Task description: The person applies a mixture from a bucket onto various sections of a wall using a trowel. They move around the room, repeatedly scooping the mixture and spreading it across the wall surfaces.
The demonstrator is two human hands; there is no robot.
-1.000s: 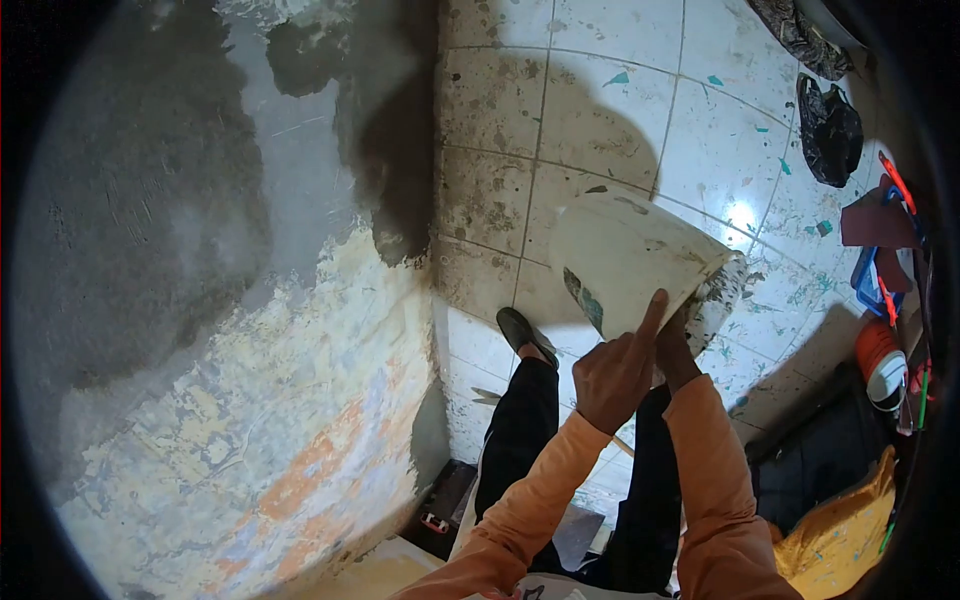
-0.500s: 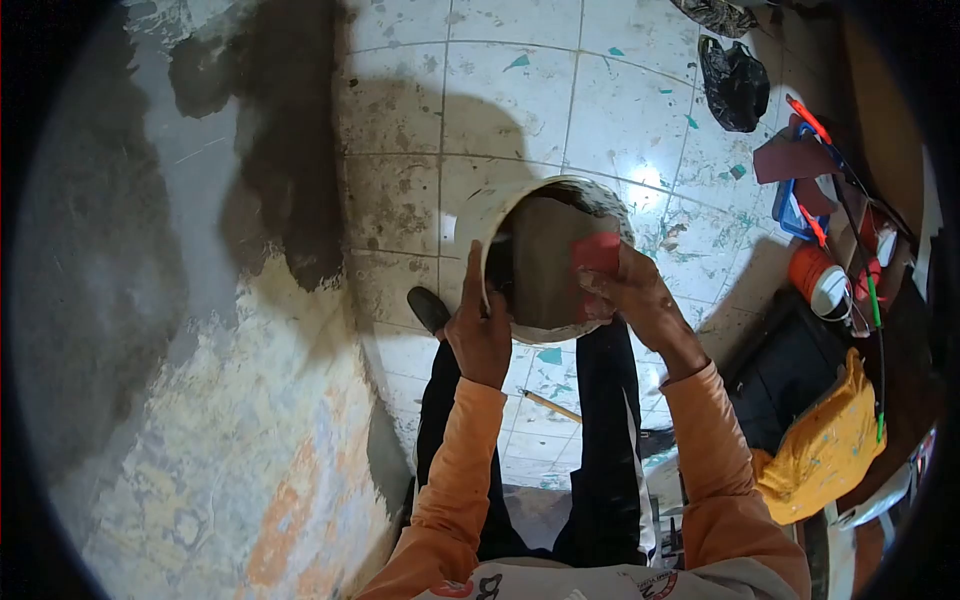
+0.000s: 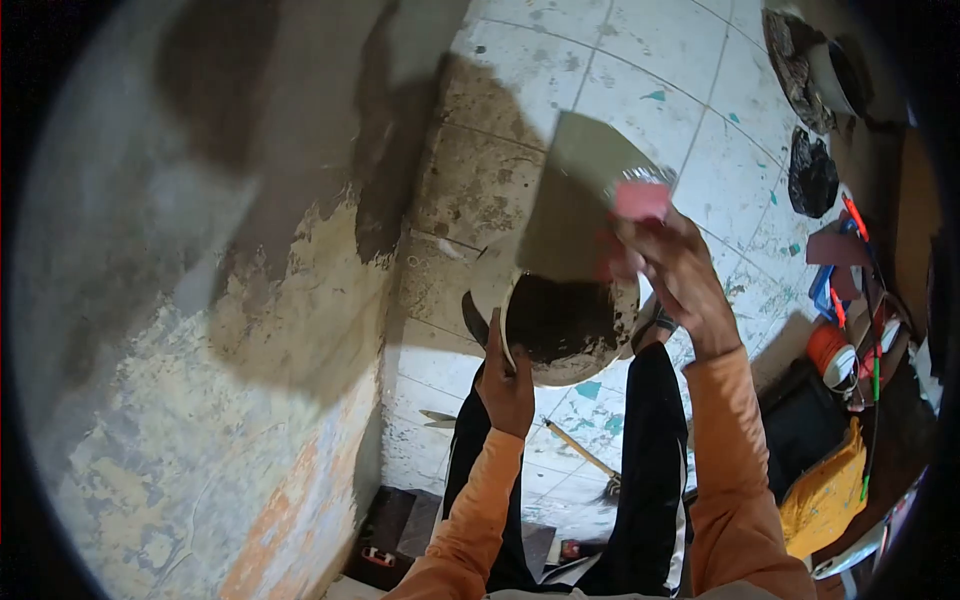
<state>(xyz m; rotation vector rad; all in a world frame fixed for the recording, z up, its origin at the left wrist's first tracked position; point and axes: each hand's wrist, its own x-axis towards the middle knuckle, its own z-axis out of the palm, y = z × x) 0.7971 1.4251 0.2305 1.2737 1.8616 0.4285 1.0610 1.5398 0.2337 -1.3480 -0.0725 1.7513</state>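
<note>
Head view: left hand (image 3: 507, 375) grips the rim of a white bucket (image 3: 560, 330), tilting its mouth up so the dark wet plaster inside is reachable. Right hand (image 3: 668, 265) is closed on a red-handled putty knife (image 3: 578, 200), its broad grey blade raised just above the bucket, beside the patchy wall (image 3: 200, 300).

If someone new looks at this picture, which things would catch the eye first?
At center, the right hand lifts a wide putty knife with a pink handle above a white bucket of dark wet plaster, which the left hand grips by the rim. On the left stands a wall, part grey plaster, part peeling paint.
</note>
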